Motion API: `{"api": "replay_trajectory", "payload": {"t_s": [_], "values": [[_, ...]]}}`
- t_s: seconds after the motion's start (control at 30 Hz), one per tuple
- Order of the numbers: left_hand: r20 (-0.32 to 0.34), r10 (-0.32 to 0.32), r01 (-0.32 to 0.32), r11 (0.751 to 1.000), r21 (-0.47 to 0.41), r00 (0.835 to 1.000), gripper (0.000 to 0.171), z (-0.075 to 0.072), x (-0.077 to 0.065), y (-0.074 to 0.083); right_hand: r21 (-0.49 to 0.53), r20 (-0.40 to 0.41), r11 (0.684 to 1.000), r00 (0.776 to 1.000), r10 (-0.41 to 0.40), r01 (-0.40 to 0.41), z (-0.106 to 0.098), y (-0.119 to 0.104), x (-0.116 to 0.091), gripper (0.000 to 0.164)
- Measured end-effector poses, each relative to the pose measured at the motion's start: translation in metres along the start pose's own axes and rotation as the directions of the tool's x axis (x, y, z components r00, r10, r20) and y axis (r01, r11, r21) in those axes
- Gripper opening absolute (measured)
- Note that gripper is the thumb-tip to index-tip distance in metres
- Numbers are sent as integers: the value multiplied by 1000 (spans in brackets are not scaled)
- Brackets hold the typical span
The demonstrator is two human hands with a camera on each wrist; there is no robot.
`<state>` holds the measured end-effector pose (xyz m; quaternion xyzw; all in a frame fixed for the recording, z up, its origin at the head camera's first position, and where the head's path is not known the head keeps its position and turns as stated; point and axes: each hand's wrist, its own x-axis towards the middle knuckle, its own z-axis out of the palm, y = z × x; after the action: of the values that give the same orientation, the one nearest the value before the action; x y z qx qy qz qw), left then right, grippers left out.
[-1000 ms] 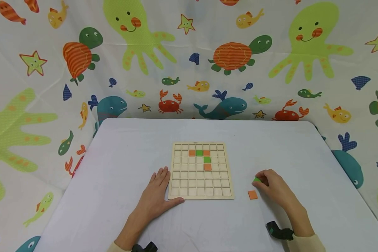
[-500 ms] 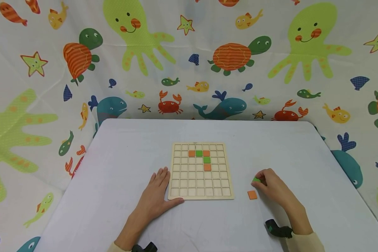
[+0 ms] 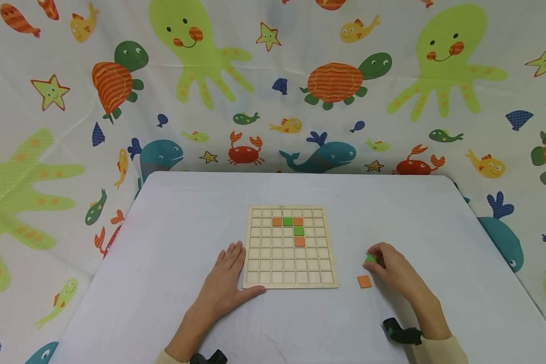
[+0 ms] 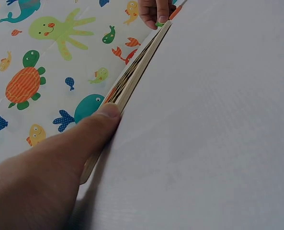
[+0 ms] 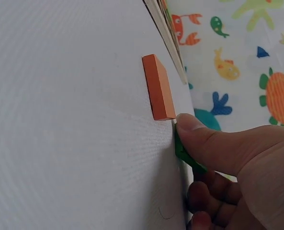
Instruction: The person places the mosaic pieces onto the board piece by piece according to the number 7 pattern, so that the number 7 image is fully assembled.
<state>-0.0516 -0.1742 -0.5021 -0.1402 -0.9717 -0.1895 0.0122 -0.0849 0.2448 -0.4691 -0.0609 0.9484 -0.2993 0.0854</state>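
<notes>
A wooden grid board (image 3: 265,265) lies on the white table, with orange and green square tiles in several of its upper cells. My left hand (image 3: 223,285) lies flat at the board's left side, fingers straight along the edge and thumb (image 4: 103,115) at the near edge. Right of the board, my right hand (image 3: 393,268) pinches a green tile (image 5: 182,151) between thumb and fingers, close over the table. Part of that tile is hidden by the fingers. An orange tile (image 3: 364,281) rests on the table just nearer than the right hand.
The white-covered table (image 3: 186,212) extends around the board. Behind and beside it hangs a cloth (image 3: 264,65) printed with sea animals. A black wrist camera (image 3: 402,332) sits at the right wrist; another (image 3: 209,357) sits at the left.
The green tile is tilted slightly differently in the right fingers, and a little more of it shows. The left hand, board and orange tile stay in place.
</notes>
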Motion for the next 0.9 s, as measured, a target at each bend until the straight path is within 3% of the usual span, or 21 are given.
{"api": "replay_trajectory", "payload": {"t_s": [0.53, 0.9], "values": [[10, -2, 2, 1000, -3, 1000, 110, -1, 1, 1, -41, -28, 999, 999, -32, 31, 1, 2, 1, 27], [1, -3, 3, 1000, 4, 1000, 110, 0, 1, 0, -79, -116, 988, 983, -144, 136, -1, -1, 7, 23]]}}
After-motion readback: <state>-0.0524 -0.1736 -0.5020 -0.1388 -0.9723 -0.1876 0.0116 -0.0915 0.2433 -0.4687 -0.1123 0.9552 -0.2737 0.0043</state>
